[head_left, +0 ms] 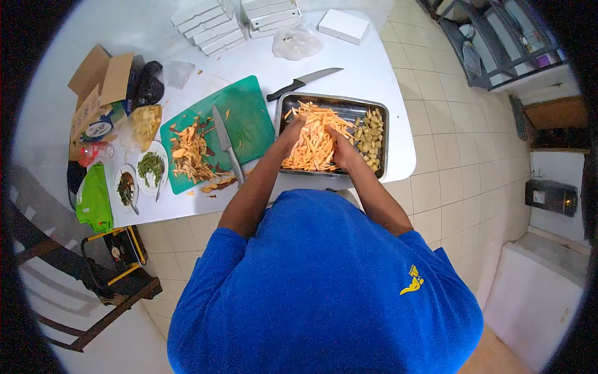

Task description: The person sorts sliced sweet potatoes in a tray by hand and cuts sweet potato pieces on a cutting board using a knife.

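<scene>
White table (402,149) on beige tiled floor (430,149), stacked white boxes (208,28) at its far side, open cardboard box (93,112) at left. From where I stand: metal tray (349,106) near the table's front edge, orange strips (316,146) heaped in its left and middle part, pale cubes (370,140) along the right. Left hand (293,132) on the heap's left side, right hand (342,151) on its right, both cupped against the strips, fingers partly buried; can't tell whether either is closed tight on any. Black-handled knife (314,76) just beyond the tray. Green cutting board (249,121) left of tray, with orange peelings (189,153) and another knife (226,142), handle toward the person. Further left, two plates, one with chopped greens (151,166), one with darker food (126,186).
</scene>
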